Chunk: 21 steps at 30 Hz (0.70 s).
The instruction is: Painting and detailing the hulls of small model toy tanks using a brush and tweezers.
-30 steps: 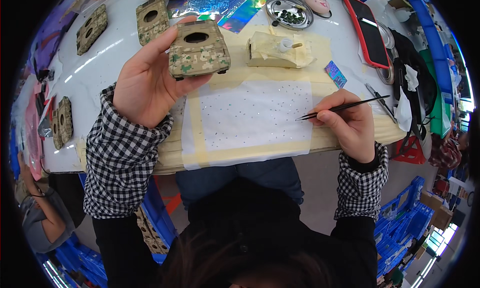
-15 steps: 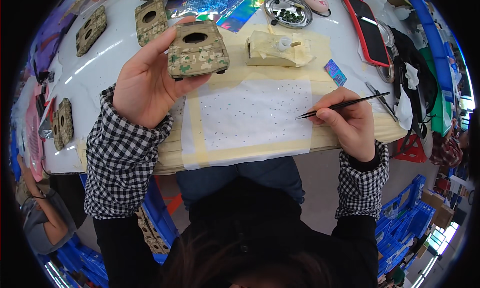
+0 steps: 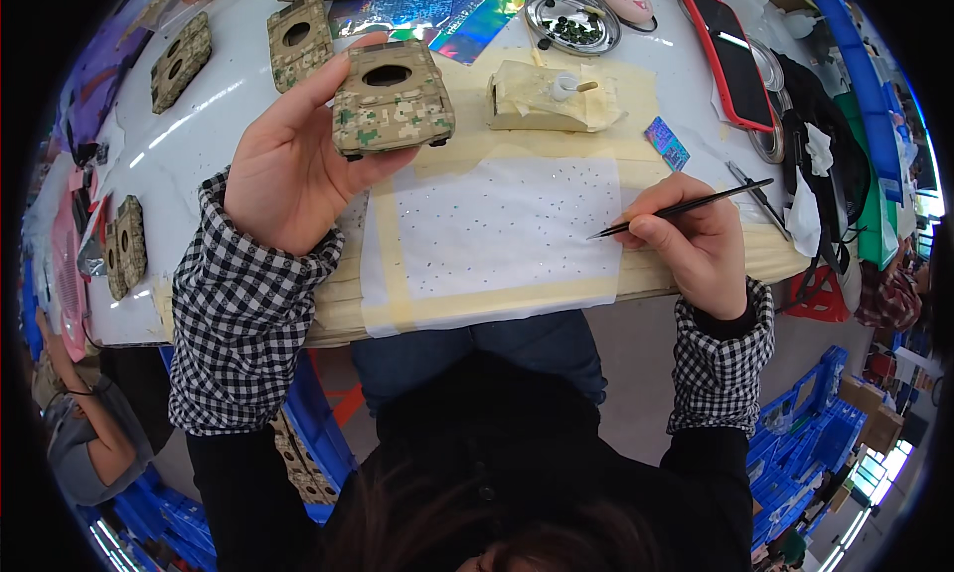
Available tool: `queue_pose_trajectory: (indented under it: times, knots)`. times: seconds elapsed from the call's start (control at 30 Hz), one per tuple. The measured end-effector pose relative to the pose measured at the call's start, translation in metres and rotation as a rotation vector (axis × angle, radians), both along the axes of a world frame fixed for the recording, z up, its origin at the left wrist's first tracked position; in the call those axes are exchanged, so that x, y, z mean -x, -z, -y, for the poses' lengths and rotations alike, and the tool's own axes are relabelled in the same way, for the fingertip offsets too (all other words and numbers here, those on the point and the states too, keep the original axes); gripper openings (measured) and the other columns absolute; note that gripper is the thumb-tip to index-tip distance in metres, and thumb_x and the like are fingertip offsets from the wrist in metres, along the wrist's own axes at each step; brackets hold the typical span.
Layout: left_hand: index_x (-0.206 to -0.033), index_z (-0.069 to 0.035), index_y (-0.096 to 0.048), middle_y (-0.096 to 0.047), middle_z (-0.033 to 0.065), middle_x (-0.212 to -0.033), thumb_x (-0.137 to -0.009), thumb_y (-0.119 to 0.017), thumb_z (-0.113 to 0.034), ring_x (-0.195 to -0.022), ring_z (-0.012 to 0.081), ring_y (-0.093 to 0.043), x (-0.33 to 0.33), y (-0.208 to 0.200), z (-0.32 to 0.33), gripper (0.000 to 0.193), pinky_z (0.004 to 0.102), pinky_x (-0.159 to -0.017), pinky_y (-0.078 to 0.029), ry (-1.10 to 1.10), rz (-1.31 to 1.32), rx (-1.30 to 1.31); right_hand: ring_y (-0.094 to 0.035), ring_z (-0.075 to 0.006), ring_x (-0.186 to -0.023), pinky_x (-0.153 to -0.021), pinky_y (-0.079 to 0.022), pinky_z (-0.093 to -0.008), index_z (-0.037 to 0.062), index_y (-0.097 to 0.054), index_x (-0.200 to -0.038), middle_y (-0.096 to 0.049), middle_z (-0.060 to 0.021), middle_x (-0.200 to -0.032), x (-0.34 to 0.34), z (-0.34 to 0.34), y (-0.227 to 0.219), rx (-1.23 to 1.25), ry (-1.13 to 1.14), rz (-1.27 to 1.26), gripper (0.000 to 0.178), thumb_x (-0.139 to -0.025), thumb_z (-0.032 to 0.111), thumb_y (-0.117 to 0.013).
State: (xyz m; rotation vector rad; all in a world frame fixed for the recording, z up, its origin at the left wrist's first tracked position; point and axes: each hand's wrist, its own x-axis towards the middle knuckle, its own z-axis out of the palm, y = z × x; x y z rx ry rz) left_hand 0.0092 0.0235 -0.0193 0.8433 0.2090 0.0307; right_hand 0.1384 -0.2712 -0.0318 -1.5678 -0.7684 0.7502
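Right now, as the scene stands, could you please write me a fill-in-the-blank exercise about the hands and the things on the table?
The left hand holds a part with a ____ pattern. The right hand holds tweezers whose tips point to the picture's ____ (left or right) side. The phone has a ____ case. The colour of the speckled sheet is ____.

Missing words: camouflage; left; red; white.

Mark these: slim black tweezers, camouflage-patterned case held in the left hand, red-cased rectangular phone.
Slim black tweezers [image 3: 702, 202], head view: on the shaft.
Held camouflage-patterned case [image 3: 393, 111], head view: on the face below its oval opening.
Red-cased rectangular phone [image 3: 734, 65], head view: on the dark screen.
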Motion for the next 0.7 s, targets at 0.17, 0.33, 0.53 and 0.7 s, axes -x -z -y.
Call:
queue_pose_trajectory:
  times: [0.17,0.33,0.53,0.7]
  knots:
    - [-0.142,-0.003,-0.02,-0.029,0.0298,-0.139,-0.1,-0.026,-0.024,-0.12,0.0386,-0.047,0.0,0.001,0.0,0.047,0.0347,-0.084,-0.058,-0.001,0.002,0.007,-0.062,-0.0105,-0.08,-0.074,-0.052,-0.0211,-0.0066,-0.06,-0.089,-0.06,-0.0067,-0.086,0.0,0.0,0.001,-0.003,0.004,0.003,0.01,-0.087,0.002,-0.062]
    - [-0.142,-0.003,-0.021,-0.03,0.0292,-0.139,-0.1,-0.025,-0.024,-0.119,0.0379,-0.048,0.0,0.001,0.0,0.047,0.0338,-0.083,-0.058,0.001,-0.002,-0.016,-0.062,-0.0106,-0.077,-0.072,-0.052,-0.0217,-0.0054,-0.059,-0.09,-0.062,-0.008,-0.084,0.0,0.001,0.001,-0.029,0.027,-0.011,0.009,-0.088,0.003,-0.061]
    - [-0.142,-0.005,-0.023,-0.034,0.0267,-0.138,-0.1,-0.026,-0.026,-0.118,0.0358,-0.05,0.002,-0.003,0.005,0.047,0.0322,-0.081,-0.059,-0.009,-0.01,-0.018,-0.063,-0.0126,-0.071,-0.067,-0.051,-0.0228,-0.0038,-0.057,-0.09,-0.063,-0.0087,-0.079,0.003,-0.003,-0.005,-0.053,0.195,0.021,0.01,-0.089,0.007,-0.059]
    - [-0.143,-0.009,-0.021,-0.042,0.0183,-0.135,-0.1,-0.029,-0.026,-0.117,0.034,-0.052,0.002,-0.012,0.012,0.046,0.0362,-0.084,-0.057,-0.018,-0.07,-0.073,-0.063,-0.0139,-0.07,-0.066,-0.051,-0.0242,-0.0032,-0.056,-0.091,-0.062,-0.0095,-0.079,0.017,-0.029,-0.045,-0.219,0.221,0.182,0.01,-0.089,0.007,-0.059]
